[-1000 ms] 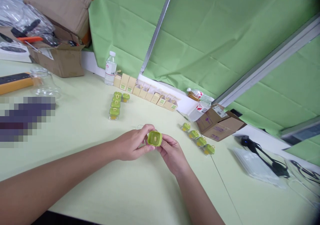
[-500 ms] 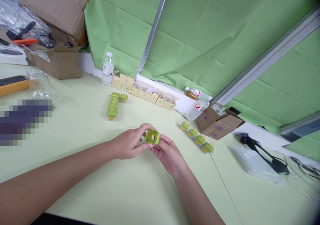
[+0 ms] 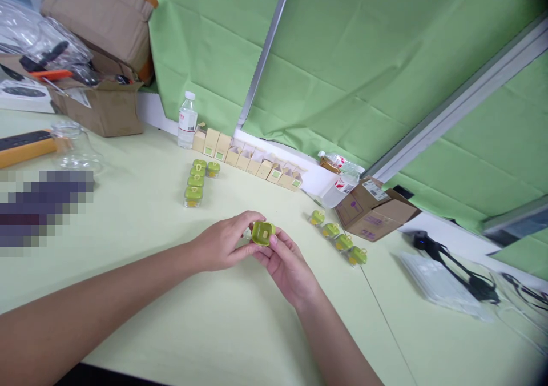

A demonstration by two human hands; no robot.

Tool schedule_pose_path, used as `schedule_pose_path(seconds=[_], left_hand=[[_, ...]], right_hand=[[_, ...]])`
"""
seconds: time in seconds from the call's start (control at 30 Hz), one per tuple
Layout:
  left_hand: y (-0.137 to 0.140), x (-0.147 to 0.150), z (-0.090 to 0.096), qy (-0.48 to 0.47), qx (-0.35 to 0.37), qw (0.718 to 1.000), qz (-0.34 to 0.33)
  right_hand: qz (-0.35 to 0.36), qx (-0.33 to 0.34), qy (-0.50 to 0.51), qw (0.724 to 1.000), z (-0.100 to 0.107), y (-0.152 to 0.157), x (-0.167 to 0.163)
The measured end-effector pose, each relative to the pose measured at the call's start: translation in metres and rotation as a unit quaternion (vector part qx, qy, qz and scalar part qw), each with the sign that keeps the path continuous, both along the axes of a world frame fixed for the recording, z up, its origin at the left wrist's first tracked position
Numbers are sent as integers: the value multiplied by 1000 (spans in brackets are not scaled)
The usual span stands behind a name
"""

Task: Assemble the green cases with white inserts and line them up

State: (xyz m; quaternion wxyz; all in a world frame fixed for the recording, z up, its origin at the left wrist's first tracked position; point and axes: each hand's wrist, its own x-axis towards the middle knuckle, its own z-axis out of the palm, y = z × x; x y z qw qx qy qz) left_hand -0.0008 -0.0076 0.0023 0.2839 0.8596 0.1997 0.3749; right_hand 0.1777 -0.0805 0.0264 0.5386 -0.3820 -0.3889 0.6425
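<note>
Both hands meet over the middle of the table around a small square green lid (image 3: 262, 233). Its hollow side faces me, with a pale beige knob inside. My left hand (image 3: 225, 242) grips it from the left, thumb below and index finger along the top; a clear bit shows between these fingers, too small to name. From the right, my right hand (image 3: 289, 266) has its thumb on the lid's edge and its fingers curled underneath. Beyond my left hand stand several small clear jars with green lids (image 3: 194, 193); a slanting row of similar jars (image 3: 343, 242) is on the right.
Small beige cartons (image 3: 244, 159) line the wall beside an upright water bottle (image 3: 187, 120). Lying bottles (image 3: 342, 187) and a cardboard box (image 3: 372, 209) are back right. A glass vessel (image 3: 72, 146), power strip (image 3: 25, 148) and larger box (image 3: 103, 106) occupy the left.
The green lid has turned a little in my hands, and my right thumb has moved up onto its edge. The jars and cartons keep their places.
</note>
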Motion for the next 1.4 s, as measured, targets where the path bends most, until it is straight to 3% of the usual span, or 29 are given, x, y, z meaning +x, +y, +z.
schedule_pose_path(seconds=[0.33, 0.53, 0.67, 1.07, 1.23, 1.4], left_hand=[[-1, 3, 6, -68, 9, 997, 19], [-1, 9, 1, -82, -77, 992, 51], [-2, 10, 1, -95, -102, 988, 59], [-3, 6, 8, -108, -79, 991, 25], [1, 5, 6, -116, -160, 980, 17], [6, 8, -2, -102, -250, 963, 9]], right_hand=[[-81, 54, -28, 995, -7, 3, -2], [-101, 89, -85, 987, -14, 3, -9], [-108, 85, -100, 985, -17, 3, -9], [-94, 96, -136, 982, -12, -2, -10], [-145, 69, -102, 982, -10, 1, -4], [-131, 62, -96, 985, -12, 2, -5]])
